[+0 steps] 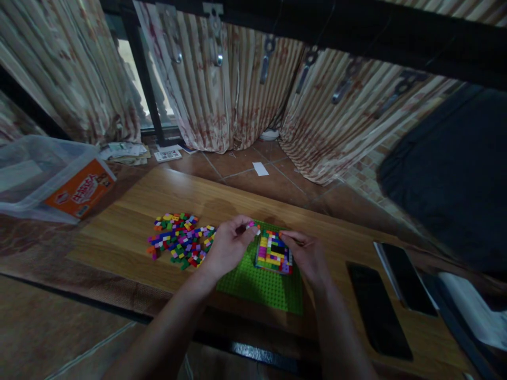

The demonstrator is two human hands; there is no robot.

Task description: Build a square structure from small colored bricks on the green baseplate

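Note:
A small multicoloured structure of toy bricks (273, 258) stands on a green studded baseplate (261, 293). My left hand (229, 244) is closed at the structure's upper left, with pink and white toy bricks at its fingertips. My right hand (307, 255) reaches in from the right. Its thumb and forefinger are pinched on an orange toy brick (281, 234) at the structure's far right corner; whether that brick is fixed there I cannot tell. Left of the baseplate lies a loose pile of toy bricks (184, 240) in many colours, partly behind my left hand.
All this is on a low wooden table (130, 227). A black phone-like slab (378, 311) and a dark phone (410, 277) lie at the right. A clear plastic bin (43, 153) with an orange packet (85, 190) is at the left. Striped curtains (253, 95) hang behind.

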